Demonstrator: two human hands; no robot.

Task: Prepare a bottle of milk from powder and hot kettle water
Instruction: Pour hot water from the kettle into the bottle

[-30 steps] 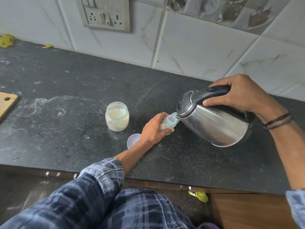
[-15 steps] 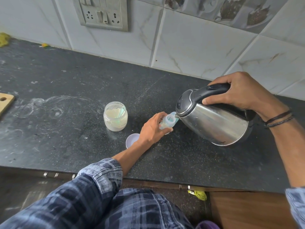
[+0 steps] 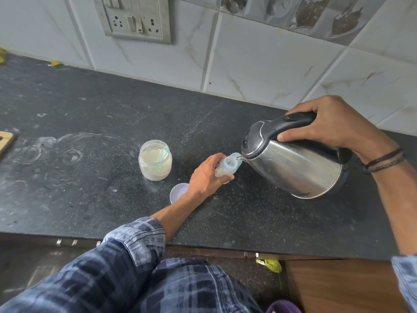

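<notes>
My left hand (image 3: pixel 206 177) grips a small clear baby bottle (image 3: pixel 227 166) that stands on the black counter (image 3: pixel 94 199), its mouth open. My right hand (image 3: pixel 327 123) holds the black handle of a steel kettle (image 3: pixel 300 168), which is tilted to the left with its spout right at the bottle's mouth. A thin stream of water shows at the spout. To the left stands an open glass jar of milk powder (image 3: pixel 155 163) with a pale green scoop inside it.
A white lid (image 3: pixel 178 192) lies on the counter just left of my left wrist. A wooden board's corner (image 3: pixel 5 141) shows at the far left edge. A socket panel (image 3: pixel 133 18) sits on the tiled wall behind.
The kettle and the bottle keep the same pose, spout at the bottle's mouth. Only the camera view has shifted slightly.
</notes>
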